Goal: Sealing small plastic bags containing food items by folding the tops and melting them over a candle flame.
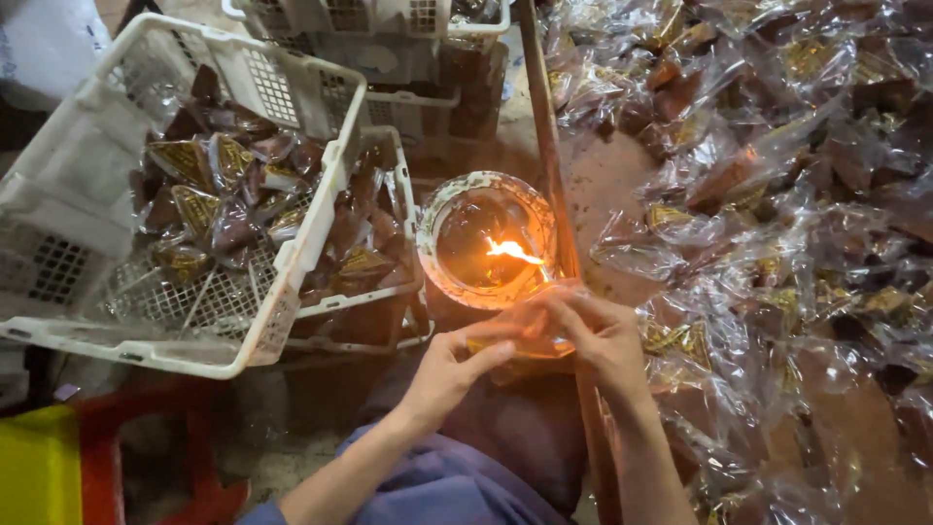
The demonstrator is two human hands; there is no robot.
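Dim warm scene; flame (512, 252) glows; glare on wrappers (777, 194).

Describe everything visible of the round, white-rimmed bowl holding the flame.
The round white-rimmed bowl stands upright between the white plastic crate and a wooden rail. Its rim looks stained and worn; the inside glows orange around a small flame. Both hands, left hand and right hand, hold a clear plastic packet at its near edge.

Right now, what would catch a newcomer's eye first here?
Probably the small flame burning in a round bowl at centre. Just below it, the left hand and right hand hold a clear packet by the fire. Wrapped brown pieces fill a white crate on the left.
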